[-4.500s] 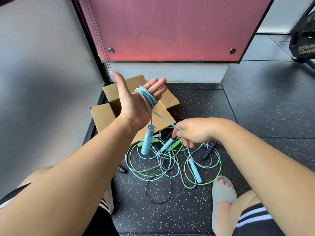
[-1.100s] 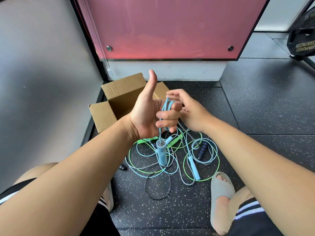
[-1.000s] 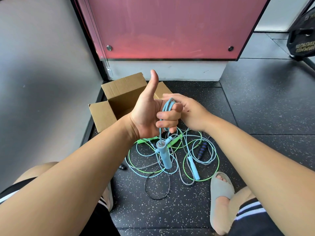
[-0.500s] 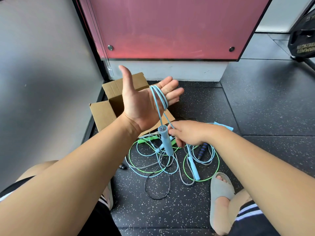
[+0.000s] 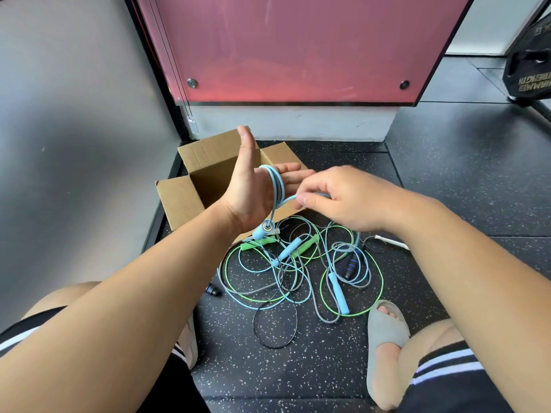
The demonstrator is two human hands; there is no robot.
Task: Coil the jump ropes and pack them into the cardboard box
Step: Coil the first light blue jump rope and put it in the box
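My left hand (image 5: 249,190) is raised, palm up, thumb upright and fingers straight. A light blue jump rope (image 5: 277,186) is looped several times round its fingers. One blue handle (image 5: 262,231) of the rope hangs below the palm. My right hand (image 5: 337,198) pinches the rope's free strand just right of the loops. The open cardboard box (image 5: 185,198) stands on the floor behind my left hand. A tangle of green, blue, grey and black ropes (image 5: 298,269) lies on the floor below both hands.
A grey wall runs along the left, a red panel (image 5: 298,46) stands behind the box. A black weight plate (image 5: 527,67) is at the far right. My feet in grey slides (image 5: 384,338) flank the rope pile on the black speckled floor.
My right hand rose from beside the hanging handle to the level of my left fingers, carrying the strand up. My left hand stayed open with the loops on it.
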